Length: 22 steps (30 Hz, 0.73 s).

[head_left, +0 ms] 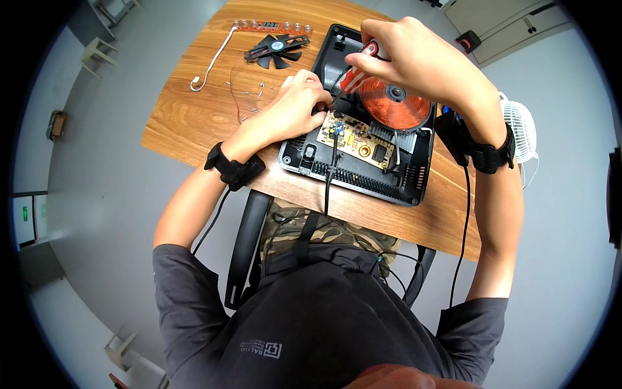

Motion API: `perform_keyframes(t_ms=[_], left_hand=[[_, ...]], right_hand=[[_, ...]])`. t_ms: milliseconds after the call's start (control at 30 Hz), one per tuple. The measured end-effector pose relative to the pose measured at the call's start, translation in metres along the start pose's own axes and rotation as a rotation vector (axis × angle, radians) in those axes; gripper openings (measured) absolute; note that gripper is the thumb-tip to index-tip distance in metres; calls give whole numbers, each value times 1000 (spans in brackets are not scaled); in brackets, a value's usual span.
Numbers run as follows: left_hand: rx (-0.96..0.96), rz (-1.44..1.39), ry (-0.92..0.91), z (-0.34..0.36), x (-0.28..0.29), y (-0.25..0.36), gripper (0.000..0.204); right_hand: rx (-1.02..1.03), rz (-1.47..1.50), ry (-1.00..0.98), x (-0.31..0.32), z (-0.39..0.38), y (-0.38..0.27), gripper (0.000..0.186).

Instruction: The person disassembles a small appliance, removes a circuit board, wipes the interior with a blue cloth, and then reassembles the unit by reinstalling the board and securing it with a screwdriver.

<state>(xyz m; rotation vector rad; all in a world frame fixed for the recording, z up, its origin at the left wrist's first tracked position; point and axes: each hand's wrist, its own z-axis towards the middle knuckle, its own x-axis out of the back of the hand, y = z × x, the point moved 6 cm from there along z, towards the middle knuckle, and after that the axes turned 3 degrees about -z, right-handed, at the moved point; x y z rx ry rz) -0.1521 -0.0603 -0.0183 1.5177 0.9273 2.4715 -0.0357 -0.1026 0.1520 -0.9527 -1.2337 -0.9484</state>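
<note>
An opened black appliance housing lies on the wooden table, with a round copper coil and a tan circuit board inside. My right hand is wrapped round the red and grey handle of a screwdriver, tilted down toward the left part of the housing. Its shaft reaches in beside my left hand, which rests on the housing's left edge with fingers curled. What those fingers hold, if anything, is hidden. A black power cord runs from the board over the near edge.
A black fan with thin wires lies left of the housing. Behind it is a narrow button board with a white cable. Several small screws are scattered on the table. A white desk fan stands at the right.
</note>
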Motion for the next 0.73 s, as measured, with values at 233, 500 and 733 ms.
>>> perform_keyframes(t_ms=[233, 500, 733], left_hand=[[-53, 39, -49, 13, 3, 6, 15], [-104, 208, -278, 34, -6, 5, 12], [-179, 150, -182, 31, -7, -3, 10]], right_hand=[[-36, 96, -34, -5, 0, 14, 43], [46, 84, 24, -9, -2, 26, 45], [-64, 139, -28, -6, -7, 28, 44]])
